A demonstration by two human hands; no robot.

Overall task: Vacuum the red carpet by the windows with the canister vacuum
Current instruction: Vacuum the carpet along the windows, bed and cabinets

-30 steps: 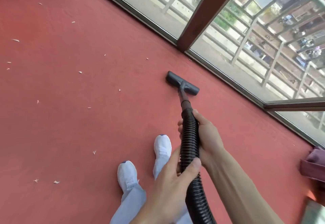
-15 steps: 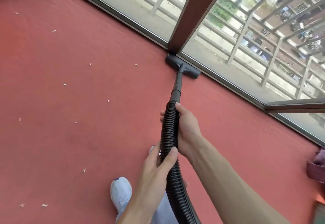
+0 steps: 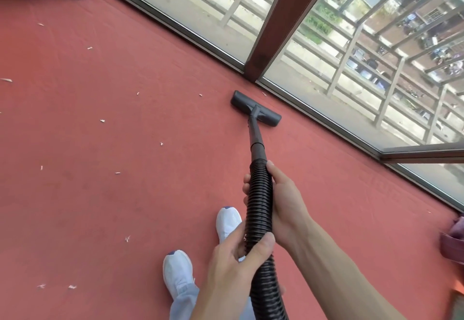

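Right, both hands are clamped on the ribbed black hose (image 3: 259,201). The right hand (image 3: 288,204) wraps it high up, just below the collar where hose meets the rigid wand (image 3: 256,136), with the thumb along the side. The left hand (image 3: 233,264) grips lower down, thumb hooked over the front. That looks a sensible split, because this hose is soft and springy (it will bend and twist rather than push). So the steering has to come from the top hand, as close to the stiff wand as possible, with the lower hand merely feeding slack. The whole thing looks light; the canister itself is out of view.

Out along the wand, the flat floor head (image 3: 256,109) sits on the red carpet (image 3: 113,206) near the window track (image 3: 313,115), just short of the brown window post (image 3: 278,23) and not touching it. One pale scrap (image 3: 264,93) lies between head and glass, and more scraps (image 3: 102,120) dot the carpet well off to the left. White shoes (image 3: 228,221) stand close behind the hands.
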